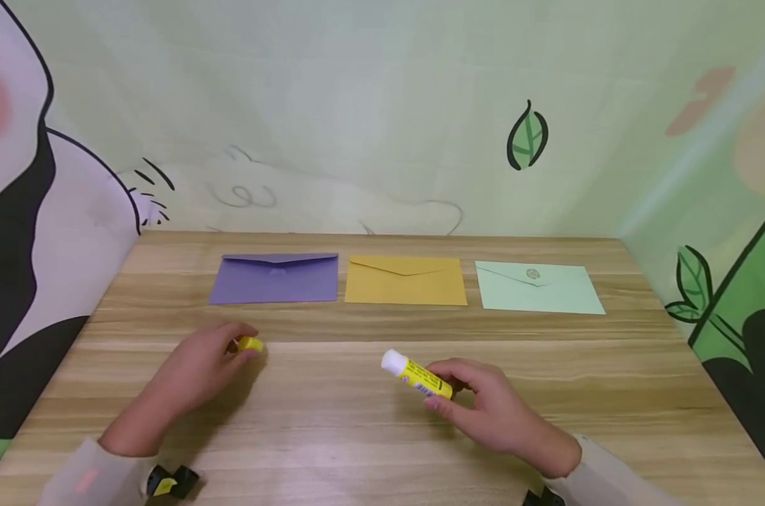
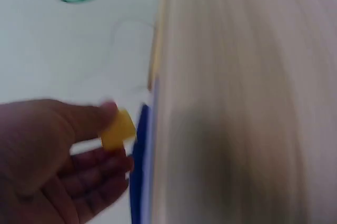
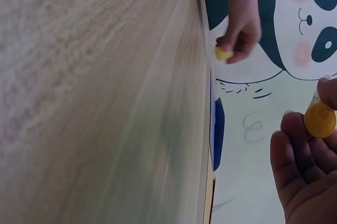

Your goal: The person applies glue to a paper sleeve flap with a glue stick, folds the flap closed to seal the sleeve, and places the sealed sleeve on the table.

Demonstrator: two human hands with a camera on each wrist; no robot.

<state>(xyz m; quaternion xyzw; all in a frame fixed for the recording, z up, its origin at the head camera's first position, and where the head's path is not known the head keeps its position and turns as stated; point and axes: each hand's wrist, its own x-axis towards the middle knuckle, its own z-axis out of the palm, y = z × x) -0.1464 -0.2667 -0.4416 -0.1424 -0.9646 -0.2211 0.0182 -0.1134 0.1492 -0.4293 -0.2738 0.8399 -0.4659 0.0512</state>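
Observation:
My left hand (image 1: 199, 365) pinches a small yellow cap (image 1: 251, 344) between thumb and fingers, over the left part of the table. The same cap (image 2: 118, 129) shows blurred in the left wrist view. In my right hand (image 1: 493, 407) is a yellow glue stick (image 1: 425, 379), gripped by its lower end. Its white top points up and left, toward the middle of the table. The right wrist view shows the glue stick's round yellow base (image 3: 319, 120) end-on, between thumb and fingers.
Three envelopes lie in a row along the table's back: purple (image 1: 275, 281), yellow (image 1: 408, 282) and pale green (image 1: 541, 289). The purple one's flap stands slightly raised. Behind the wooden table (image 1: 332, 450) rises a wall covering (image 1: 357, 126) with panda and leaf drawings.

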